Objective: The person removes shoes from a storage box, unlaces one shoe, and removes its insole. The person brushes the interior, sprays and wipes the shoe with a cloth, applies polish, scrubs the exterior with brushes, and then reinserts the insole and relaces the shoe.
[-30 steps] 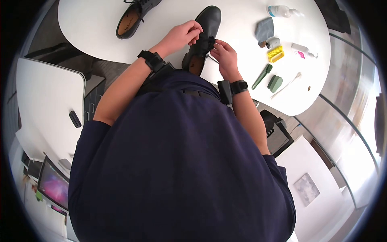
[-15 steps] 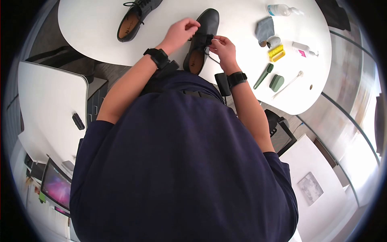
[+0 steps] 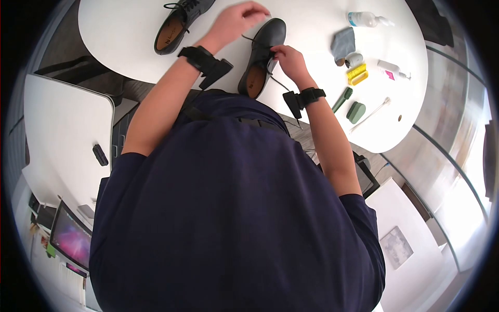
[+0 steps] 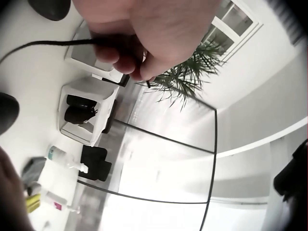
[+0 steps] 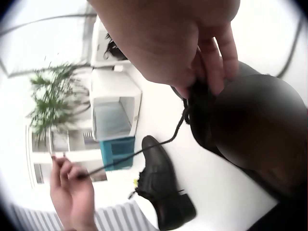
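Note:
A black leather dress shoe (image 3: 270, 35) stands on the white table, its brown insole facing me. My left hand (image 3: 234, 25) is raised beyond its left side, fingers curled round a black shoelace (image 4: 50, 43). In the left wrist view the lace's tip pokes out below the fingers. The right wrist view shows this lace running from the shoe's throat to the left hand. My right hand (image 3: 292, 63) pinches the shoe at its lacing, fingertips partly hidden against the black leather. A loose lace end (image 3: 280, 82) trails from the shoe's right side.
Another black shoe (image 3: 170, 32) with laces stands at the left. On the right lie a spray bottle (image 3: 364, 20), grey cloth (image 3: 343, 42), yellow brush (image 3: 357, 74), pump bottle (image 3: 391, 67), green-handled brush (image 3: 343, 99), green block-shaped brush (image 3: 356, 112) and a thin white stick (image 3: 371, 112).
My left hand has moved up and away from the shoe, drawing the lace out. My right hand stays at the lacing, and the dark bunch there looks smaller.

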`<state>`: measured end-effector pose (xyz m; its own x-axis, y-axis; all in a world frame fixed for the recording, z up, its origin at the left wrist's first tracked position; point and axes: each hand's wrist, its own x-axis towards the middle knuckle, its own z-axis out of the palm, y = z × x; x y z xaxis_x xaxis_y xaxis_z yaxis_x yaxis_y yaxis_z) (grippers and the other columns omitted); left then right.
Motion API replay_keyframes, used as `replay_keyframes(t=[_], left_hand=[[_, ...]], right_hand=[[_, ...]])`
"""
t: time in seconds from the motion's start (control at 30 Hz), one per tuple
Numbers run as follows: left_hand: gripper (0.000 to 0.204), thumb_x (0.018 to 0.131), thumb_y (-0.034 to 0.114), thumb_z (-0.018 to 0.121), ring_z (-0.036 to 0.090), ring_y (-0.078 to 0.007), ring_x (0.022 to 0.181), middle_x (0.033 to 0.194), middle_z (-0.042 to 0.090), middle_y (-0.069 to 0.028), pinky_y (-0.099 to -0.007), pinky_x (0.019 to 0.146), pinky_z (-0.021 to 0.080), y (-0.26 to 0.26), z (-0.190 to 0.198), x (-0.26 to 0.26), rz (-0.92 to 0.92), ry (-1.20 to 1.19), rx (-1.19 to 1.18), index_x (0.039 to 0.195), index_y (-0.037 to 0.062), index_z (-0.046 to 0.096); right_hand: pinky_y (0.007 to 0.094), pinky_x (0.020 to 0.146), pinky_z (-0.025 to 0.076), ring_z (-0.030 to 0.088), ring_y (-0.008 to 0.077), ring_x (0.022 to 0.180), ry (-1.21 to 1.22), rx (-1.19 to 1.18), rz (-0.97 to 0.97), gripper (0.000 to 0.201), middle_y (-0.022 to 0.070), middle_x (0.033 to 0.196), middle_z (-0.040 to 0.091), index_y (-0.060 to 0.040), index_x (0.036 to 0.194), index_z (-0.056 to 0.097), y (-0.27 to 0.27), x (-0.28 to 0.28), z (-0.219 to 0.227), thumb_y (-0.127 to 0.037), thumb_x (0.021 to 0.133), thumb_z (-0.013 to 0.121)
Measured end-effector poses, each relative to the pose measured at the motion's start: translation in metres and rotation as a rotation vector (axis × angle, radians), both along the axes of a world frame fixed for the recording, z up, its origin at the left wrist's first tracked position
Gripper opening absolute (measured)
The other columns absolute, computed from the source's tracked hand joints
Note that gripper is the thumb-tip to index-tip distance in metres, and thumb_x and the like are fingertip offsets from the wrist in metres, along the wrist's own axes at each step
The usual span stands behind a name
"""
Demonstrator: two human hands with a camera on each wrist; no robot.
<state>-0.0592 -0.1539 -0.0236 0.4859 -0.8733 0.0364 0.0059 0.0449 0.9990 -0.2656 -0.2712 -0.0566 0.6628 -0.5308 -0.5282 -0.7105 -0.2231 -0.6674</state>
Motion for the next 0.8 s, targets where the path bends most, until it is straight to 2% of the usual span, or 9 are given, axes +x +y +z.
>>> replay_keyframes(t=[0.07,0.17,0.4,0.47,0.6,0.67,0.7,0.77,0.8], left_hand=[[0.017,0.093,0.015,0.059,0.062,-0.0099,0.082,0.087,0.067,-0.0021,-0.0253,0.078,0.049,-0.004,-0.012,-0.024,-0.166,-0.115,0.158,0.106,0.0066,0.066],[0.015,0.094,0.014,0.056,0.065,-0.0119,0.087,0.091,0.069,-0.0033,-0.0270,0.079,0.050,-0.009,-0.040,-0.055,-0.271,-0.084,0.201,0.105,0.0061,0.064],[0.014,0.097,0.015,0.051,0.068,-0.0169,0.088,0.093,0.070,-0.0071,-0.0299,0.078,0.052,-0.009,-0.049,-0.066,-0.256,-0.136,0.243,0.104,0.0051,0.058],[0.013,0.095,0.015,0.052,0.068,-0.0209,0.086,0.091,0.070,-0.0095,-0.0314,0.075,0.052,-0.009,-0.048,-0.068,-0.249,-0.210,0.229,0.101,0.0048,0.057],[0.013,0.094,0.016,0.054,0.066,-0.0254,0.081,0.087,0.068,-0.0109,-0.0338,0.072,0.051,-0.008,-0.049,-0.071,-0.233,-0.308,0.246,0.100,0.0048,0.056],[0.013,0.091,0.016,0.056,0.065,-0.0288,0.079,0.085,0.067,-0.0112,-0.0365,0.070,0.050,-0.008,-0.051,-0.069,-0.257,-0.330,0.228,0.098,0.0052,0.057],[0.013,0.091,0.016,0.056,0.065,-0.0288,0.079,0.085,0.067,-0.0112,-0.0365,0.070,0.050,-0.009,-0.052,-0.069,-0.253,-0.328,0.228,0.098,0.0052,0.057],[0.011,0.089,0.014,0.057,0.063,-0.0293,0.079,0.084,0.066,-0.0104,-0.0382,0.072,0.049,-0.012,-0.053,-0.072,-0.291,-0.390,0.226,0.095,0.0055,0.058],[0.011,0.089,0.014,0.057,0.063,-0.0293,0.079,0.084,0.066,-0.0104,-0.0382,0.072,0.049,-0.013,-0.054,-0.075,-0.289,-0.386,0.227,0.095,0.0055,0.058]], right_hand=[[0.0367,0.075,0.054,0.067,0.0266,0.089,-0.015,-0.432,0.385,0.022,0.0111,0.101,0.066,-0.0090,0.108,0.064,-0.002,-0.003,0.001,-0.012,0.090,0.053],[0.0398,0.076,0.053,0.065,0.0302,0.090,0.075,-0.553,0.515,0.017,0.0086,0.097,0.066,-0.0117,0.104,0.064,-0.002,-0.001,0.007,-0.013,0.090,0.054],[0.0414,0.076,0.053,0.065,0.0301,0.088,0.049,-0.578,0.692,0.020,0.0091,0.094,0.066,-0.0134,0.104,0.064,-0.021,0.002,0.015,-0.011,0.087,0.054],[0.0429,0.076,0.052,0.065,0.0313,0.087,0.018,-0.456,0.741,0.021,0.0111,0.092,0.068,-0.0134,0.103,0.066,-0.028,0.005,0.018,-0.012,0.085,0.055],[0.0428,0.075,0.052,0.066,0.0326,0.085,0.080,-0.367,0.682,0.023,0.0133,0.090,0.070,-0.0116,0.103,0.068,-0.027,0.005,0.026,-0.014,0.083,0.056],[0.0386,0.075,0.053,0.067,0.0311,0.083,0.040,-0.273,0.405,0.023,0.0142,0.087,0.070,-0.0088,0.101,0.070,-0.021,0.000,0.025,-0.022,0.085,0.059],[0.0386,0.075,0.053,0.067,0.0311,0.083,0.042,-0.272,0.410,0.023,0.0142,0.087,0.070,-0.0088,0.101,0.070,-0.017,-0.003,0.025,-0.022,0.085,0.059],[0.0340,0.076,0.053,0.069,0.0276,0.083,0.071,-0.191,0.117,0.027,0.0141,0.090,0.071,-0.0084,0.102,0.070,-0.004,-0.010,0.021,-0.029,0.087,0.062],[0.0322,0.076,0.052,0.069,0.0248,0.083,0.043,-0.233,0.057,0.031,0.0137,0.089,0.071,-0.0070,0.102,0.070,0.002,-0.013,0.017,-0.034,0.088,0.064]])
